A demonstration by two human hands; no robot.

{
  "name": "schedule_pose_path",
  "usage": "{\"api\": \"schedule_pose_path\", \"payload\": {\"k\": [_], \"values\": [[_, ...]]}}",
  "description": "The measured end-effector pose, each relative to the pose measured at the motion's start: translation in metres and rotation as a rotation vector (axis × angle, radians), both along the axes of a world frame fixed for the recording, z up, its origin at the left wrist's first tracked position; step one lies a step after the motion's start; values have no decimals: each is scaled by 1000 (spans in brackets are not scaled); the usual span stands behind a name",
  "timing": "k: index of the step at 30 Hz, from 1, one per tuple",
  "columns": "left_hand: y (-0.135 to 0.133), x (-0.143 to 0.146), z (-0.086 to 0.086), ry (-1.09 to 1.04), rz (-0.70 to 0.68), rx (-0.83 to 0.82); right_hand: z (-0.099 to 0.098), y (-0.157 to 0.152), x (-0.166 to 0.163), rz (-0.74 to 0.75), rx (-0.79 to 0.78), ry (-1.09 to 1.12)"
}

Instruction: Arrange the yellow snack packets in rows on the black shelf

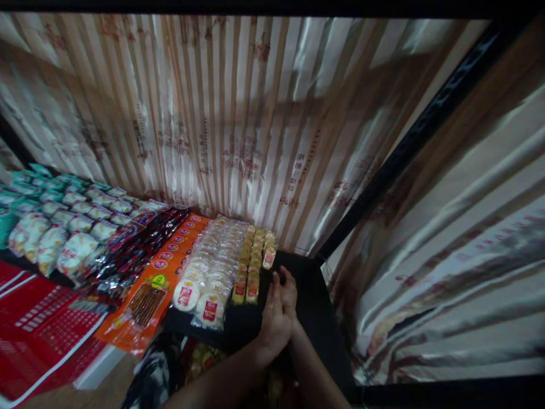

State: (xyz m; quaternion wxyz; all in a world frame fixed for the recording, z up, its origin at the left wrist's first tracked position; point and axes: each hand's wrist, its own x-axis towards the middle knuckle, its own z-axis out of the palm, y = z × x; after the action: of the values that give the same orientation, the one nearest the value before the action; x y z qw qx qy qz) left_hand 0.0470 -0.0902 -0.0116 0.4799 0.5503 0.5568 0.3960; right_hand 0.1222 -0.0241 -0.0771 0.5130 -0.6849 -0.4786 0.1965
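My left hand (pixel 275 321) and my right hand (pixel 289 291) are pressed close together, palm towards palm, over the black shelf (pixel 315 318). Their fingers point away from me, and whatever lies between them, if anything, is hidden. Just left of my fingertips are rows of small yellow snack packets (pixel 252 284), with a shorter row (pixel 269 255) behind. Beyond these lie two rows of clear-wrapped, round white crackers (pixel 210 304) with red labels.
An orange snack bag (pixel 147 301), dark shiny packets (pixel 131 250) and white-and-green packets (pixel 80 250) extend to the left. A red basket (pixel 46 335) stands lower left. A striped curtain (pixel 238 125) hangs behind; a black post (pixel 404 147) slants at the right.
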Motion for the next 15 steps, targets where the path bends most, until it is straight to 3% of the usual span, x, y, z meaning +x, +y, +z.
{"api": "schedule_pose_path", "payload": {"k": [4,8,12,15], "values": [[-45,-25,4,36,-108,44,7,-40,-13,-49,-21,99],[-99,-56,-3,-56,-184,150,11,-103,-39,-27,32,243],[-154,-93,-22,-131,-168,14,3,-171,-67,81,-19,177],[-175,-116,-46,4,-54,-132,-18,-207,-87,218,-193,86]]}}
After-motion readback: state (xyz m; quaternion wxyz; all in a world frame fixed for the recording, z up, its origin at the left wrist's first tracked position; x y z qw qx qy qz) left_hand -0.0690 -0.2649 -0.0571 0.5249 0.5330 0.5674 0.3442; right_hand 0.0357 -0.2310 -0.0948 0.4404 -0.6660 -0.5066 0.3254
